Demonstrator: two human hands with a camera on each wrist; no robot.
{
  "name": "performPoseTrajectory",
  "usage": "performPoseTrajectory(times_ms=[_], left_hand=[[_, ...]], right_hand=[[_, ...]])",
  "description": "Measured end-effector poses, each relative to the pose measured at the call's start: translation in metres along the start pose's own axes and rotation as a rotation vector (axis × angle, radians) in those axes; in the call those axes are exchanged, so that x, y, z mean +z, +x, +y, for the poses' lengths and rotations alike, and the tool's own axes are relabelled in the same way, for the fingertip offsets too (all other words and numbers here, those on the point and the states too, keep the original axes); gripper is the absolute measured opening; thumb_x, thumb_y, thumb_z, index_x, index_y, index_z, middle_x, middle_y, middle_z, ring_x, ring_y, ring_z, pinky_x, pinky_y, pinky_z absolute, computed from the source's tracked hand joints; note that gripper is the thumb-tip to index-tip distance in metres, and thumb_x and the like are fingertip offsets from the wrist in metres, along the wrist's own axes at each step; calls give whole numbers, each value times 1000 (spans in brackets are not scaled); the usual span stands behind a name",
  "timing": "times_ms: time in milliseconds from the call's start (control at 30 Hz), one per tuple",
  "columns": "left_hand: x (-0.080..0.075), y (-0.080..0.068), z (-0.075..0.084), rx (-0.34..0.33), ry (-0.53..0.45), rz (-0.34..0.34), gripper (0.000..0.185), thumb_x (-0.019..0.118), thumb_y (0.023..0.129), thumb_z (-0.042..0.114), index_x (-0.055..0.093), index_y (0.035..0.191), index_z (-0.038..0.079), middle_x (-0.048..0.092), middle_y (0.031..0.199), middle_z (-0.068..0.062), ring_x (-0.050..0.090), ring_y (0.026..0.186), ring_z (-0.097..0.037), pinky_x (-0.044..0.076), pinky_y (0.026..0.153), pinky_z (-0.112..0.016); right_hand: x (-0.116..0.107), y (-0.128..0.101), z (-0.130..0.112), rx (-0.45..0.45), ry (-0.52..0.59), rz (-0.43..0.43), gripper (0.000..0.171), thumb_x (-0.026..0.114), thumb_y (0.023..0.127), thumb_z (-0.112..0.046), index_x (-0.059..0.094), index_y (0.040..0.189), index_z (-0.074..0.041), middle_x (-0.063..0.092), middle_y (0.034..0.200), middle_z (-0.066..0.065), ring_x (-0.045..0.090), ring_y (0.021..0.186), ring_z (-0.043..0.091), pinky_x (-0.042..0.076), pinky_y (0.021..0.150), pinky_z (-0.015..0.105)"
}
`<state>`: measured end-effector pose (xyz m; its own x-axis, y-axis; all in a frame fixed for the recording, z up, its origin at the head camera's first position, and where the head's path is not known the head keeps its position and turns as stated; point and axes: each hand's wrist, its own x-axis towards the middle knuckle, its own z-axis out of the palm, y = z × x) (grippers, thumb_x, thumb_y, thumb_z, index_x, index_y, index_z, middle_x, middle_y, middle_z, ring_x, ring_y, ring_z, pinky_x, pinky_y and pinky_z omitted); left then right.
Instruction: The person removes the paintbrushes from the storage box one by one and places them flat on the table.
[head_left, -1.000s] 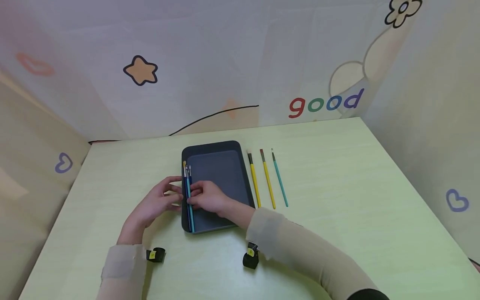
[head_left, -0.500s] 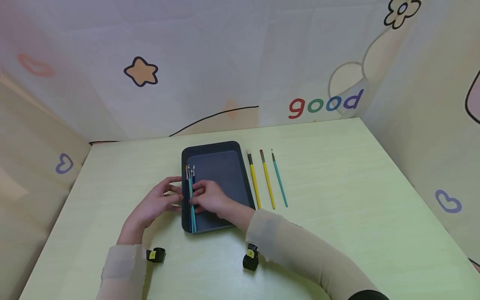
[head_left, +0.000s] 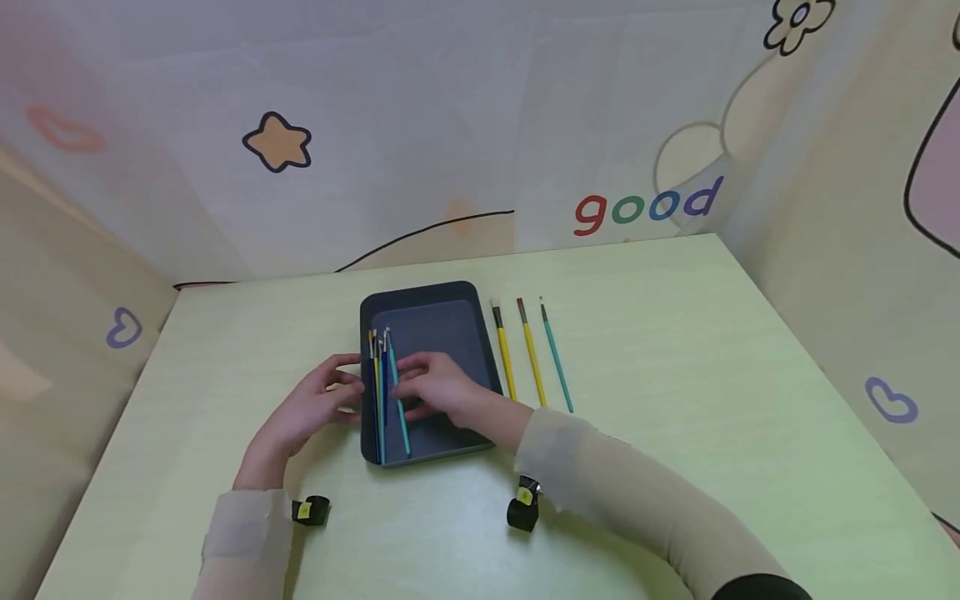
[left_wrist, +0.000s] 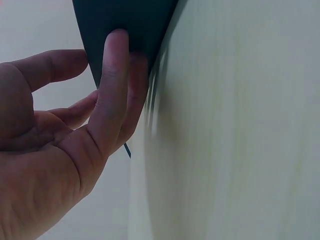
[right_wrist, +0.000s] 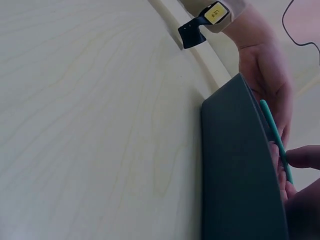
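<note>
A teal-handled paintbrush (head_left: 400, 396) is pinched between the thumb and fingers of my right hand (head_left: 438, 385), slanting over the inside of the dark grey tray (head_left: 450, 308). In the right wrist view the teal paintbrush (right_wrist: 275, 131) shows above the tray's wall (right_wrist: 240, 165), the thumb against it. Several other paintbrushes (head_left: 377, 392), navy, teal and yellowish, lie close together lengthwise along the tray's left side. My left hand (head_left: 311, 406) touches the tray's left outer wall; in the left wrist view its fingers (left_wrist: 116, 65) lie extended against that wall.
Right of the tray, on the pale wooden table (head_left: 675, 375), lie two yellow paintbrushes (head_left: 503, 354) (head_left: 532, 358) and one teal paintbrush (head_left: 557, 358), side by side. A printed cloth (head_left: 420, 125) stands behind the table.
My right hand has moved right inside the tray with the teal paintbrush, separating it from the other brushes. The brushes on the left have spread slightly. My left hand stays at the wall.
</note>
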<state>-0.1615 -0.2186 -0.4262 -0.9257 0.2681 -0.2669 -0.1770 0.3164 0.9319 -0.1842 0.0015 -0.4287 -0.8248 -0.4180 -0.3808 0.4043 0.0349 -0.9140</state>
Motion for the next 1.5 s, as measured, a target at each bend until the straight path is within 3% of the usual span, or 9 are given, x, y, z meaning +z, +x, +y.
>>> performPoseTrajectory(times_ms=[367,900,1500], left_hand=[[-2,0,0,-9,18,2,57,51,106,10,28,157,0,48,128,-27,63,101,-31,61,85,-39],[-6,4,-3,10,18,-10,55,52,106,9,31,156,-1,49,125,-26,62,100,-30,61,85,-38],[-7,3,-7,6,-7,-27,57,54,105,11,30,156,0,48,127,-27,62,99,-29,61,84,-40]], right_hand=[[-30,-21,-13,-9,-18,-22,44,67,96,1,55,139,3,62,128,23,67,93,21,63,75,38],[-69,-45,-25,-44,-83,60,46,68,96,0,56,140,1,63,122,18,67,94,23,63,73,39],[-117,-73,-31,-113,-95,79,50,63,99,-5,47,146,4,53,125,19,63,101,27,62,78,38]])
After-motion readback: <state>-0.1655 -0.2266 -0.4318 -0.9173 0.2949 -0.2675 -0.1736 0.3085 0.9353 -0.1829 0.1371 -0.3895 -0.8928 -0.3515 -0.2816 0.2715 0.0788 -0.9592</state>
